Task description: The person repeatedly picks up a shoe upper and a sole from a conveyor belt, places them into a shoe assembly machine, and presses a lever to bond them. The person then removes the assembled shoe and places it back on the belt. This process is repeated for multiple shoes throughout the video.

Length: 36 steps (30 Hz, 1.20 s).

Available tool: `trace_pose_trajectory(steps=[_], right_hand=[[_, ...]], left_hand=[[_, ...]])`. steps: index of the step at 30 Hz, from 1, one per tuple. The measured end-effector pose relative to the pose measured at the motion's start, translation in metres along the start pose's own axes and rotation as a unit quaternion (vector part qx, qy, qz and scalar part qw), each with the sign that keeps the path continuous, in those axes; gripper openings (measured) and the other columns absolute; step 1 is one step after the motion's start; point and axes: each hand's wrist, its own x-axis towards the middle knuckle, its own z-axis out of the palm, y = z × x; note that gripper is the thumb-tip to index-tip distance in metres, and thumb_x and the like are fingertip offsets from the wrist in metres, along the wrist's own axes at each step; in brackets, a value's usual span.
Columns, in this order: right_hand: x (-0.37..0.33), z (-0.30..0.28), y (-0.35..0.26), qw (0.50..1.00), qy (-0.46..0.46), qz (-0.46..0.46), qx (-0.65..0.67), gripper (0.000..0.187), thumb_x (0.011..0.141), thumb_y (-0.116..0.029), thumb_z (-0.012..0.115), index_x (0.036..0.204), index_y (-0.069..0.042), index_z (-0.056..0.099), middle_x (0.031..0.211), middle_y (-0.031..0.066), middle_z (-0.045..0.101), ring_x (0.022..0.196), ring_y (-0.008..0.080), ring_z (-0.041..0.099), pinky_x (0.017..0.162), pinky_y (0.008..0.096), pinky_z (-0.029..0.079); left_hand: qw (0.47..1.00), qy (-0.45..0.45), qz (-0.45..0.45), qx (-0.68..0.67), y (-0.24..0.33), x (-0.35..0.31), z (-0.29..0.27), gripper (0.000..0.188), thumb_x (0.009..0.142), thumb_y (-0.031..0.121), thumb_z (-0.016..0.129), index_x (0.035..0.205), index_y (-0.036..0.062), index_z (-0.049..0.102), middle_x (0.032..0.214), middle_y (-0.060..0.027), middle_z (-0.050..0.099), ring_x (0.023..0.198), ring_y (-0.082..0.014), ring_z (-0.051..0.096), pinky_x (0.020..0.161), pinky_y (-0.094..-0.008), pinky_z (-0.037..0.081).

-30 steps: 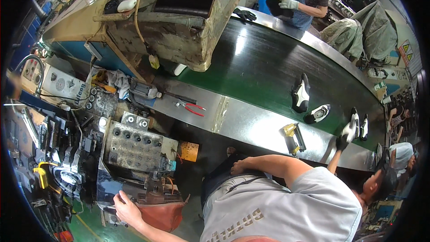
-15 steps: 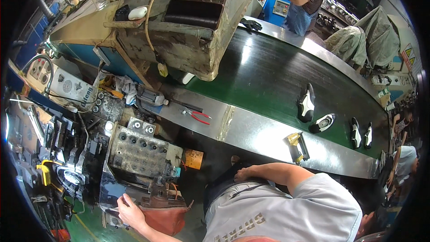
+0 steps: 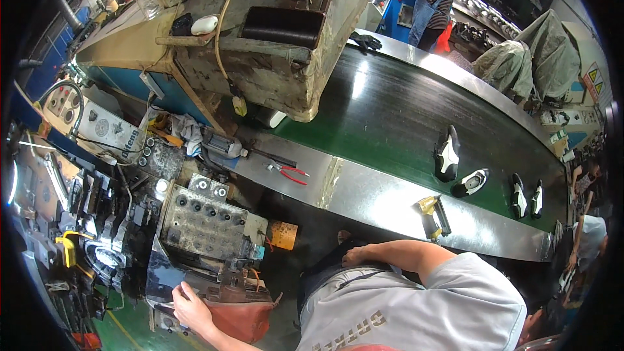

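My left hand (image 3: 192,311) rests at the lower edge of a dark, glossy see-through panel (image 3: 166,278) on a machine. Its fingertips are apart and touch the panel's edge; I see nothing held. Beside that hand a reddish-brown pouch-like cover (image 3: 244,320) hangs under the machine's metal parts. Over the panel is a worn metal block (image 3: 201,221) with a row of round holes. My right hand (image 3: 354,256) lies against my dark trousers at the waist, arm bent, fingers curled with nothing visible in them.
A green-black conveyor belt (image 3: 383,110) carries several black-and-white shoes (image 3: 448,156). On its metal rim lie red-handled pliers (image 3: 290,173), a yellow-and-black hand tool (image 3: 431,217) and a black glove (image 3: 365,40). A co-worker (image 3: 434,0) stands across the belt. Machinery (image 3: 97,247) crowds the left.
The co-worker across the belt has turned and shifted, and something red now shows beside them. The view has tilted slightly. Both my hands stay in about the same places.
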Motion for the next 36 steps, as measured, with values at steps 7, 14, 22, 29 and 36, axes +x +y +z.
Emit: trace_pose_trajectory(steps=[7, 14, 22, 29, 36], right_hand=[[0.002, 0.007, 0.007, 0.999, 0.025, -0.026, -0.006, 0.055, 0.097, -0.048, 0.04, 0.131, -0.009, 0.058, 0.128, 0.0182, 0.061, 0.121, 0.0363, 0.056, 0.103, 0.0478, 0.043], [-0.012, 0.003, 0.0, 0.999, 0.019, -0.002, 0.036, 0.055, 0.097, -0.046, 0.04, 0.132, -0.008, 0.057, 0.13, 0.0209, 0.058, 0.122, 0.0371, 0.054, 0.104, 0.0475, 0.041], [-0.007, 0.005, 0.004, 0.999, 0.028, -0.014, 0.028, 0.052, 0.095, -0.044, 0.043, 0.127, -0.007, 0.061, 0.126, 0.0187, 0.062, 0.12, 0.0351, 0.057, 0.102, 0.0459, 0.043], [0.005, 0.013, 0.019, 0.996, 0.056, -0.067, 0.021, 0.049, 0.094, -0.043, 0.044, 0.118, -0.006, 0.066, 0.118, 0.0204, 0.065, 0.111, 0.0373, 0.061, 0.094, 0.0469, 0.048], [0.026, 0.025, 0.038, 0.999, 0.012, -0.033, 0.032, 0.05, 0.096, -0.048, 0.044, 0.125, -0.011, 0.062, 0.13, 0.0187, 0.059, 0.122, 0.0346, 0.055, 0.102, 0.0441, 0.043]], left_hand=[[1.0, -0.007, -0.013, -0.011, 0.008, -0.002, -0.006, 0.039, 0.1, 0.037, 0.048, 0.103, 0.0018, 0.064, 0.098, -0.0165, 0.069, 0.092, -0.0365, 0.063, 0.079, -0.0463, 0.044], [1.0, -0.014, -0.015, -0.012, 0.007, -0.001, -0.008, 0.039, 0.1, 0.037, 0.047, 0.103, 0.0008, 0.063, 0.1, -0.0178, 0.068, 0.093, -0.0377, 0.062, 0.08, -0.046, 0.043], [1.0, -0.011, -0.017, -0.013, 0.011, -0.003, -0.008, 0.039, 0.1, 0.036, 0.048, 0.102, 0.0005, 0.064, 0.099, -0.0181, 0.068, 0.093, -0.0381, 0.061, 0.08, -0.0457, 0.043], [1.0, 0.018, -0.019, -0.011, 0.004, -0.003, -0.004, 0.037, 0.097, 0.035, 0.052, 0.102, 0.0016, 0.066, 0.096, -0.0182, 0.069, 0.092, -0.0364, 0.063, 0.081, -0.0459, 0.044], [0.998, 0.031, -0.019, -0.053, 0.014, 0.001, -0.013, 0.029, 0.092, 0.03, 0.059, 0.097, 0.0027, 0.068, 0.093, -0.0163, 0.07, 0.088, -0.0357, 0.064, 0.082, -0.0451, 0.045]])
